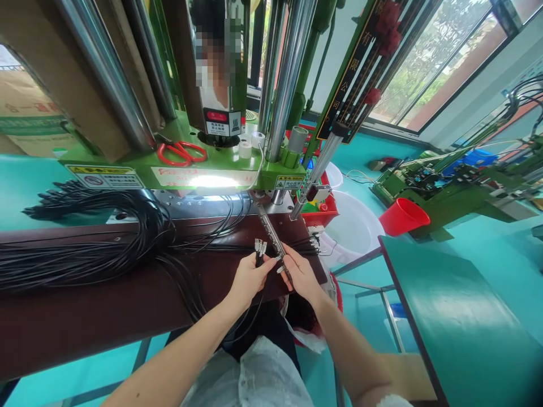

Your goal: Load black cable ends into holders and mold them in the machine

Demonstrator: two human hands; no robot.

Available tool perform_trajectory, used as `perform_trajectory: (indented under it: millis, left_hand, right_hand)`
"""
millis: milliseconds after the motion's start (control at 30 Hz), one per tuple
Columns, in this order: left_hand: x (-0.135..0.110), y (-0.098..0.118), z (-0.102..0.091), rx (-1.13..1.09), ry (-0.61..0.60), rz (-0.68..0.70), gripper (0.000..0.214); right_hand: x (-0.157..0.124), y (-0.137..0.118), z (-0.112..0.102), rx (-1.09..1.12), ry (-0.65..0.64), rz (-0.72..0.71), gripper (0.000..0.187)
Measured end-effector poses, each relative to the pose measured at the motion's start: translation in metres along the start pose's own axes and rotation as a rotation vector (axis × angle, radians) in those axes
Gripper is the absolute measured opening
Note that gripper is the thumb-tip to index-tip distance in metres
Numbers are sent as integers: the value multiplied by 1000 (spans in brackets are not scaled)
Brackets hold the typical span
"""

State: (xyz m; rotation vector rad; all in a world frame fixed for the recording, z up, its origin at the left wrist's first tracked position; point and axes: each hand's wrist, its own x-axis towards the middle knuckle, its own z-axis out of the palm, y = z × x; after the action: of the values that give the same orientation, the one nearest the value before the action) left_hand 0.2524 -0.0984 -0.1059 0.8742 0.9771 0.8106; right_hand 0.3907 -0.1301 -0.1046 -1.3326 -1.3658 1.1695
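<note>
My left hand (248,278) is closed around several black cables with silvery connector ends (260,247) that stick up above the fingers. Beside it, my right hand (302,273) grips the near end of a narrow metal mould bar (271,232) with small fittings along it. The bar slants away toward the base of the green press (195,135). Left fingertips meet the bar near the right thumb, with a small pale piece between them; its kind is too small to tell. Loose black cables trail below my left hand.
A thick bundle of black cables (127,243) lies on the brown worktable (106,316). Red-handled scissors (181,154) rest on the press. To the right are a white tub (360,220), a red bucket (404,217) and a green-topped table (462,316).
</note>
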Motion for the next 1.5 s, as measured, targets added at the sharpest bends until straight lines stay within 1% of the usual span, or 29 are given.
perform_trajectory:
  millis: [100, 167, 267, 333, 367, 400, 467, 533, 600, 733, 1000, 1100, 1233, 1300, 1367, 1433, 1500]
  left_hand:
    - [0, -2, -1, 18, -4, 44, 31]
    - [0, 0, -2, 39, 6, 87, 30]
    - [0, 5, -6, -2, 124, 183, 29]
    - [0, 9, -9, -118, 195, 201, 28]
    - [0, 11, -10, -173, 208, 191, 28]
    - [0, 12, -11, -206, 204, 175, 28]
    - [0, 13, -11, -193, 155, 135, 29]
    - [0, 12, -10, -115, 89, 95, 30]
    - [1, 11, -8, -38, 56, 68, 30]
    - [4, 7, -8, 30, 89, 67, 30]
    - [3, 9, -10, 100, 69, 67, 28]
    - [3, 9, -11, 109, 63, 80, 27]
    - [2, 6, -13, 91, 51, 99, 28]
    - [2, 5, -14, 75, 49, 115, 30]
    - [2, 7, -15, 31, 88, 146, 30]
    - [2, 11, -17, -32, 160, 163, 30]
    - [2, 17, -19, -61, 186, 141, 29]
  right_hand:
    - [-1, -2, 3, -84, -6, -4, 49]
    - [-1, -1, 4, -58, 11, -2, 48]
    - [-1, 0, 3, 41, 56, -5, 45]
    - [-1, 1, 2, 89, 68, 3, 44]
    - [-1, 1, 1, 105, 67, 13, 44]
    - [-1, 1, 1, 117, 61, 25, 45]
    - [0, 0, 0, 136, 44, 39, 45]
    - [0, -1, -1, 156, 21, 36, 45]
    - [1, -1, -3, 178, -12, 37, 47]
    - [1, -1, -5, 196, -64, 68, 51]
    - [2, -1, -7, 179, -86, 57, 52]
    - [0, -1, -6, 119, -88, 52, 51]
    - [-1, 0, -4, -29, -94, 55, 51]
    - [-2, 0, -2, -16, -94, 63, 52]
    - [-2, -1, -2, 44, -93, 70, 51]
    - [-2, -3, -3, 85, -90, 74, 50]
    - [-1, -4, -4, 103, -87, 76, 49]
